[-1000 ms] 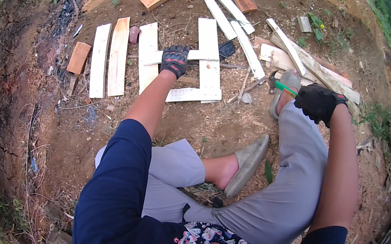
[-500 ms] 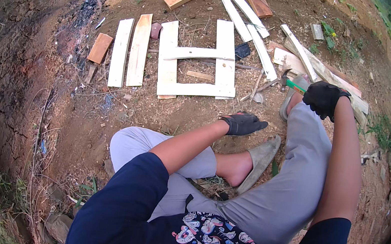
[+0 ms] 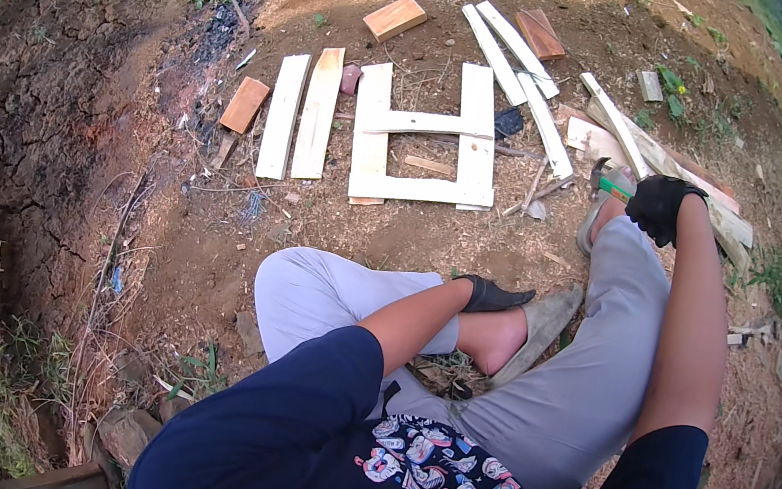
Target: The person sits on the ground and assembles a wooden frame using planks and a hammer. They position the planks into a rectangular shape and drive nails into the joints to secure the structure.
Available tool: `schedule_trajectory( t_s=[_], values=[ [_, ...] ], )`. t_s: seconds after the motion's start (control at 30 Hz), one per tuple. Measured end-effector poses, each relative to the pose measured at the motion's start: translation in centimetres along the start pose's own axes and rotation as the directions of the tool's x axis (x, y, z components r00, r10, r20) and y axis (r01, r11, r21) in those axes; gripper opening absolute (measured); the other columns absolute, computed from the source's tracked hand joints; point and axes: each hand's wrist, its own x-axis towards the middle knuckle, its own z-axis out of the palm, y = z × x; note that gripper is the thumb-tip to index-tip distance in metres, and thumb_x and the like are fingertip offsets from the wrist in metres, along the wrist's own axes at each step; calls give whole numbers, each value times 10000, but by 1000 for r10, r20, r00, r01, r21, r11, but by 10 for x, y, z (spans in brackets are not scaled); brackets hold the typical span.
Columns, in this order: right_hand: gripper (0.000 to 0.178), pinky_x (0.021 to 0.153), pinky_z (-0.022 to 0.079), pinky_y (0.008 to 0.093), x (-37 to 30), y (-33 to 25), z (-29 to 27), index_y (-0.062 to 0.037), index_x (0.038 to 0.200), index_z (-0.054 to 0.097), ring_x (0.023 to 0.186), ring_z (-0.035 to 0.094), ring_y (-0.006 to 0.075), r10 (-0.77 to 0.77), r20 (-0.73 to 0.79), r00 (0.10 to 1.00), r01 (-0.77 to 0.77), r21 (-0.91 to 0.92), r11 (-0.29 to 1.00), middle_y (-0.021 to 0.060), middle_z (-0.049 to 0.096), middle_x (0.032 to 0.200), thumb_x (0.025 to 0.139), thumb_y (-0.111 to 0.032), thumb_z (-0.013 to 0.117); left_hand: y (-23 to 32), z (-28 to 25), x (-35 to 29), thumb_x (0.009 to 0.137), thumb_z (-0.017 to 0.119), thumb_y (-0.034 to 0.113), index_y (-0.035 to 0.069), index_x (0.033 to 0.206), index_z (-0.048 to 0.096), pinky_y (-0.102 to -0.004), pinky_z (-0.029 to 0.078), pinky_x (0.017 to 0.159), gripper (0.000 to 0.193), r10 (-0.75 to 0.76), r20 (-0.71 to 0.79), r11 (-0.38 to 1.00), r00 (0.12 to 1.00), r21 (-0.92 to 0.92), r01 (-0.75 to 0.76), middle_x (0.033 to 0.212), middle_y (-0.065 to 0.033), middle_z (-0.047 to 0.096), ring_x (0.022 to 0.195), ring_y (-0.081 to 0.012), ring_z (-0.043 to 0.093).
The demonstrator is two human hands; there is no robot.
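Head view: right hand (image 3: 661,206) hides most of hammer (image 3: 606,184).

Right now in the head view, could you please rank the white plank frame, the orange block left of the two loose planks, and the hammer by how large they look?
1. white plank frame, clearly largest.
2. and 3. orange block and hammer: unsure, since the gloved right hand hides most of the hammer's handle.

A hammer (image 3: 608,183) with a green handle and a dark metal head sits in the right hand (image 3: 660,206), which wears a black glove. The head points away from the glove, toward the white wooden frame (image 3: 428,134) lying flat on the dirt.
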Motion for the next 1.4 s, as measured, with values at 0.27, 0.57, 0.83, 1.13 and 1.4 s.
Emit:
schedule_trajectory(
  t_s=[0.27, 0.57, 0.83, 1.13, 1.4],
  values=[
    [221, 786, 647, 416, -3, -15, -7, -126, 975, 801, 886, 791, 278, 155, 36, 987, -156, 416, 896, 70, 819, 977, 768, -160, 869, 37, -33, -11, 1088, 393, 595, 107, 1591, 519, -465, 465, 1117, 712, -176, 142, 815, 974, 576, 64, 1523, -168, 606, 1342, -349, 618],
    [222, 803, 649, 424, 8, -23, -18, -125, 989, 797, 905, 793, 280, 152, 20, 988, -149, 361, 921, 68, 822, 996, 793, -212, 854, -48, -4, 28, 1072, 296, 709, 198, 1650, 413, -497, 503, 1097, 780, -57, 166, 858, 985, 512, -37, 1507, -212, 623, 1303, -433, 651],
    [110, 700, 646, 395, 6, -11, -7, -112, 933, 791, 831, 799, 237, 158, 20, 987, -149, 465, 873, 61, 821, 923, 849, -183, 800, 18, -42, -46, 1027, 355, 776, 41, 1524, 575, -499, 477, 1151, 913, 30, -67, 910, 997, 415, 0, 1449, -254, 654, 1333, -448, 626],
    [227, 588, 634, 355, 1, -38, -38, -51, 868, 753, 647, 753, 166, 224, 129, 966, -254, 638, 727, 47, 762, 766, 988, -221, 661, -22, -124, -158, 997, 569, 671, 70, 1472, 638, -472, 490, 1139, 770, -48, -498, 891, 866, 371, 262, 1424, -234, 680, 1338, -403, 637],
    [267, 548, 612, 385, -4, -79, -68, -4, 887, 718, 631, 740, 206, 392, 189, 900, -391, 748, 536, 96, 737, 789, 948, -244, 618, -133, -158, -102, 942, 723, 364, 82, 1469, 619, -456, 443, 1197, 607, 178, -760, 916, 625, 360, 176, 1487, -181, 641, 1394, -360, 587]
  ],
)
